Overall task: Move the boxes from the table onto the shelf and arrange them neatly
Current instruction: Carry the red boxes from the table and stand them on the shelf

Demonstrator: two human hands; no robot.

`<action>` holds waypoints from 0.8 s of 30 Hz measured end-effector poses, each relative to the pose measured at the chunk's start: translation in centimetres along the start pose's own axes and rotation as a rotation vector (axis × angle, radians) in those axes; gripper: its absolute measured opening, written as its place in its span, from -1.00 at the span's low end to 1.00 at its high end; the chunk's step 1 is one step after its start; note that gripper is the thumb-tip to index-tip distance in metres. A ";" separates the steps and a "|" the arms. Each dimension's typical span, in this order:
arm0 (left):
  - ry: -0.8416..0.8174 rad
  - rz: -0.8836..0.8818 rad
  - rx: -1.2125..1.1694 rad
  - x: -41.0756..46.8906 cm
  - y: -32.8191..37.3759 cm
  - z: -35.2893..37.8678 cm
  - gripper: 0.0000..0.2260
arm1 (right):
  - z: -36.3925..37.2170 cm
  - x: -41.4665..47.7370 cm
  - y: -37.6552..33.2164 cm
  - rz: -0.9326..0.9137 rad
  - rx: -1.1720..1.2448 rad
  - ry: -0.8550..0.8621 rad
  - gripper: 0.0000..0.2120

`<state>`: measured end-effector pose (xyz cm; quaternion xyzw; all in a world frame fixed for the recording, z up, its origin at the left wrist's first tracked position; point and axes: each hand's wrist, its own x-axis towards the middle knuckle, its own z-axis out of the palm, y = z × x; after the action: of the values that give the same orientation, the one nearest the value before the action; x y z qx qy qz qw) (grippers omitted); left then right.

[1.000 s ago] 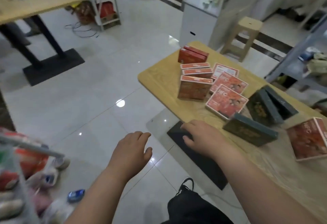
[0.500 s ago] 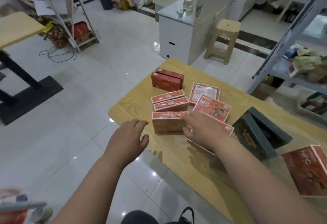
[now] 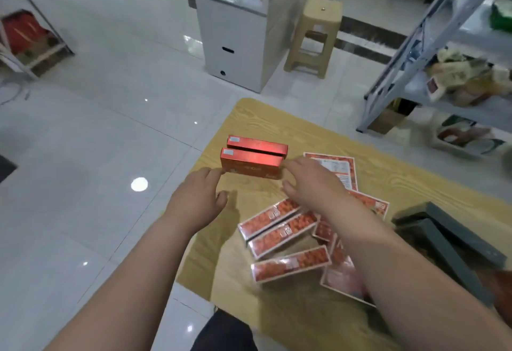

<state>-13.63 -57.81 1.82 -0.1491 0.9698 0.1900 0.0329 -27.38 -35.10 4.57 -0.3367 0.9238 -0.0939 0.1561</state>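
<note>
Two plain red boxes [image 3: 253, 158] stand side by side near the far left corner of the wooden table [image 3: 388, 165]. My left hand [image 3: 196, 202] is open, its fingertips touching the near box's left end. My right hand [image 3: 310, 181] is open too, fingertips at that box's right end. Below my right arm lie several orange-patterned boxes [image 3: 279, 228], some on edge, some flat. Two dark grey boxes [image 3: 448, 242] sit at the right. A metal shelf [image 3: 432, 45] stands beyond the table at the right.
A beige plastic stool [image 3: 315, 34] and a white cabinet [image 3: 235, 42] stand behind the table. The grey shelf holds packets and bags. Another rack [image 3: 30, 42] with red items is at the far left. Glossy tiled floor [image 3: 97, 134] lies left of the table.
Both hands have reached forward past the orange-patterned boxes to the two plain red boxes. The view has moved closer over the table.
</note>
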 end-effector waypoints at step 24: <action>-0.255 -0.103 -0.541 9.3 -8.6 4.1 -0.75 | 4.3 8.4 2.7 0.653 0.852 -0.046 -0.71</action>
<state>-19.89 -66.39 -6.18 -0.1764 0.8631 0.4569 0.1231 -33.54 -38.82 -2.09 0.0594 0.8569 -0.3997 0.3202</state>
